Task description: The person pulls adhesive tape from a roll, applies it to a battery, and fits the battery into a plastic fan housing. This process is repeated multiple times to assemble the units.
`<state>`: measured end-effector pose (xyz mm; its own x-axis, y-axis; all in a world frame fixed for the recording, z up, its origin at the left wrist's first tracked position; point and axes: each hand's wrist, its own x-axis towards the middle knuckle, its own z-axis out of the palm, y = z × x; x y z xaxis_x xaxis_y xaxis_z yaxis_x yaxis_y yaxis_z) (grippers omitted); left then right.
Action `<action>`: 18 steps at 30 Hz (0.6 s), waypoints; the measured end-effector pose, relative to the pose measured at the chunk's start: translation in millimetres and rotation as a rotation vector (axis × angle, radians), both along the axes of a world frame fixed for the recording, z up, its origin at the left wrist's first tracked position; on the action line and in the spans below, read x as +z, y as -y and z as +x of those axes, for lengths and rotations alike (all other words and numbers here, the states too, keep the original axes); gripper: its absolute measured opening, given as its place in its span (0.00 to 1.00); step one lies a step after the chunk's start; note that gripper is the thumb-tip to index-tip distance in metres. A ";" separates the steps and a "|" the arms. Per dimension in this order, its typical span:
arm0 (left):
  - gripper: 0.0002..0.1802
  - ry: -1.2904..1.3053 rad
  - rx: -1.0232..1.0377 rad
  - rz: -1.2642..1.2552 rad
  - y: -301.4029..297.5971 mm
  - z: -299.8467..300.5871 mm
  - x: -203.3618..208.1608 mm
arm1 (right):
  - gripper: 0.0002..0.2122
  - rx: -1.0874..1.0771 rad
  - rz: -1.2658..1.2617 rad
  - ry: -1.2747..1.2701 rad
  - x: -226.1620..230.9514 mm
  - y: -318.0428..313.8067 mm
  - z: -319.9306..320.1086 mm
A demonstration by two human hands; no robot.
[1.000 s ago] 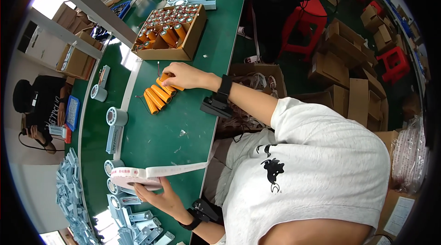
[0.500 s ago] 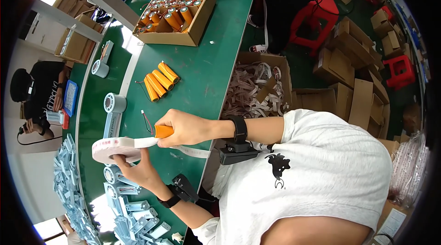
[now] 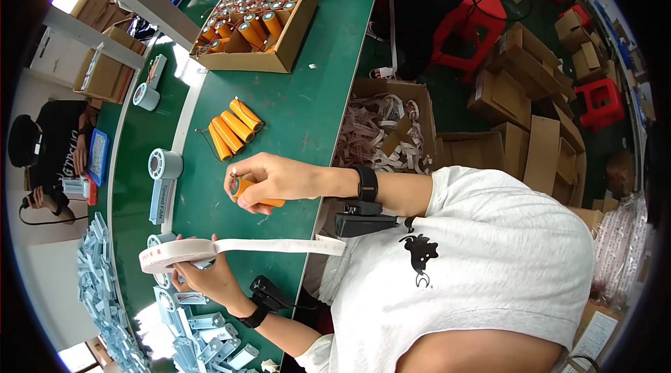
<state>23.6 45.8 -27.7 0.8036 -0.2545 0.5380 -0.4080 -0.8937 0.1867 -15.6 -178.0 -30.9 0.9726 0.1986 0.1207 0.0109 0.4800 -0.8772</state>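
Observation:
My left hand [image 3: 213, 282] grips a wide roll of white tape with reddish print [image 3: 194, 250], its fingers through and around the roll. From the roll a loose strip [image 3: 272, 246] stretches right past the table edge toward my shirt. My right hand [image 3: 279, 178] is closed around an orange cylindrical battery [image 3: 269, 201], a little above the strip and apart from it. Several like orange batteries [image 3: 227, 133] lie side by side on the green table [image 3: 293, 114], with thin wires at their ends.
A cardboard box [image 3: 269, 62] of upright orange batteries stands at the far end. Light-blue fan housings [image 3: 162, 195] line the left, with a heap [image 3: 203, 334] near my left arm. Right of the table sits a carton of tape scraps [image 3: 391, 121]. A person [image 3: 63, 135] works across at left.
My right hand has moved off the tape strip with the battery, turning it. The roll in my left hand has dropped slightly lower, and the strip now runs free to the right.

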 end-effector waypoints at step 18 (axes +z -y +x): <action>0.31 -0.073 -0.280 0.068 10.1 -11.7 -11.2 | 0.16 -0.095 -0.325 -0.065 15.3 -15.6 -2.8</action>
